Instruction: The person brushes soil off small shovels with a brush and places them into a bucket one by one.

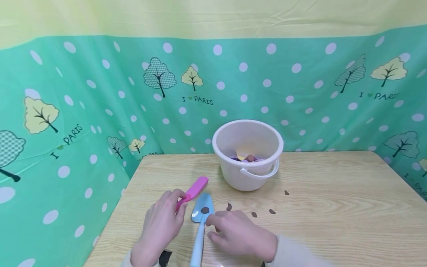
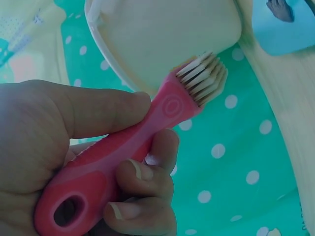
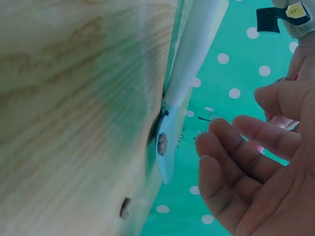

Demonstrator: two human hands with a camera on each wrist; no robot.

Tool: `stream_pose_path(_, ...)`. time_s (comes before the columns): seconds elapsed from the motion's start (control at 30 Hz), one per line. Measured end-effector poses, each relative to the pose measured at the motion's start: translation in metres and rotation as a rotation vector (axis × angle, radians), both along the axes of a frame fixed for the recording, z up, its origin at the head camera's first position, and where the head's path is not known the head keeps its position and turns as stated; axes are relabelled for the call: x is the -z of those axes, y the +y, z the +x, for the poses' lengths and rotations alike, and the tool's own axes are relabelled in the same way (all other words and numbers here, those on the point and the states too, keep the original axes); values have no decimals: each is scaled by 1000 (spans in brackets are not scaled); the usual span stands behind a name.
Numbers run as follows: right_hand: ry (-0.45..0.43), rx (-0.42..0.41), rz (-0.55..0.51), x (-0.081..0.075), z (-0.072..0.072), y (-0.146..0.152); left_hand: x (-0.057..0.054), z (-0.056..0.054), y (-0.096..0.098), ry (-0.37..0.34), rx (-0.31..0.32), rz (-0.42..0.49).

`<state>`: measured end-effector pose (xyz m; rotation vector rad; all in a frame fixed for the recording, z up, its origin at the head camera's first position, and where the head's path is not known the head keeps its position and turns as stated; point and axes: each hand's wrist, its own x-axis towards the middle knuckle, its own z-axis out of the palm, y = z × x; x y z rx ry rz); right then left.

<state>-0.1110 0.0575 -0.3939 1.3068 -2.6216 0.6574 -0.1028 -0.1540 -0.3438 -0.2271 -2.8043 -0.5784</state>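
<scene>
My left hand [image 1: 164, 218] grips a pink brush [image 1: 197, 188] by its handle. In the left wrist view the thumb lies along the brush's neck, and its pale bristles [image 2: 204, 81] point away. A light blue trowel [image 1: 203, 203] lies on the table between the hands, a dark brown piece [image 1: 205, 210] on its blade. Close to the trowel's right side is my right hand [image 1: 235, 231], its fingers loosely bent; the right wrist view shows nothing in it. Another brown piece [image 1: 217, 229] shows between this hand's index finger and thumb in the head view, apparently on the table.
Behind the trowel stands a white bucket [image 1: 245, 180] with its handle down; purple, yellow and brown things lie inside. Several brown pieces, one of them a chip [image 1: 272, 211], are scattered on the wooden table [image 1: 333, 215]. A green dotted curtain [image 1: 283, 85] surrounds the back and sides.
</scene>
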Motion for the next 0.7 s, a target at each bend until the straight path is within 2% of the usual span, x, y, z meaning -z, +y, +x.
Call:
stream_pose_path(0.2, -58, -10, 28, 7, 1, -7, -2, -1, -5, -14, -18, 6)
stream_pose_path(0.33, -67, -5, 66, 10, 3, -12, -3, -2, -5, -33, -20, 7)
stream_pose_path(0.63, -183, -9, 181, 7, 5, -29, -3, -2, -5, -68, -19, 0)
stream_pose_path(0.7, -181, -6, 211, 8, 6, -32, -2, -2, -4, -71, -16, 0)
